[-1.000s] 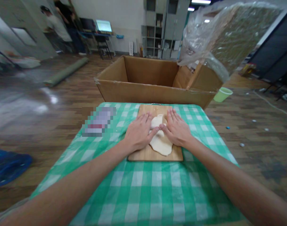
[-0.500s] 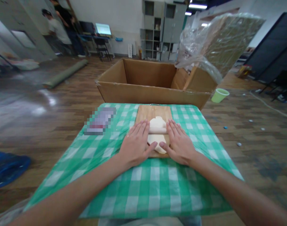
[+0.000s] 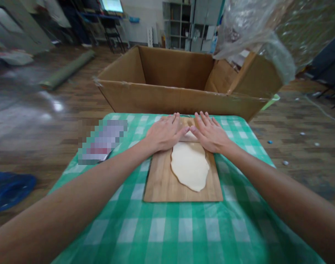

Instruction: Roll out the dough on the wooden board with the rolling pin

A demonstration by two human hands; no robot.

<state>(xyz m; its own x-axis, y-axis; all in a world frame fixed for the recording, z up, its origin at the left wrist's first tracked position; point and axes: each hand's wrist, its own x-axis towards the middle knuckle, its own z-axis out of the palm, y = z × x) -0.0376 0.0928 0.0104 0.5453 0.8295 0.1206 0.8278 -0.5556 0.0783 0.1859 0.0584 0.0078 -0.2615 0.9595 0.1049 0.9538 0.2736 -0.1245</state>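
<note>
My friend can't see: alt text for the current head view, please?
Left hand and right hand lie over a pale cylindrical roller at the far end of flat cream dough on a rectangular wooden board. Beneath: green-and-white checked cloth; beyond: open brown cardboard box.

An open cardboard box (image 3: 167,97) spans the upper centre; a green roll (image 3: 68,70) lies upper left, blue plastic (image 3: 11,191) lower left.
</note>
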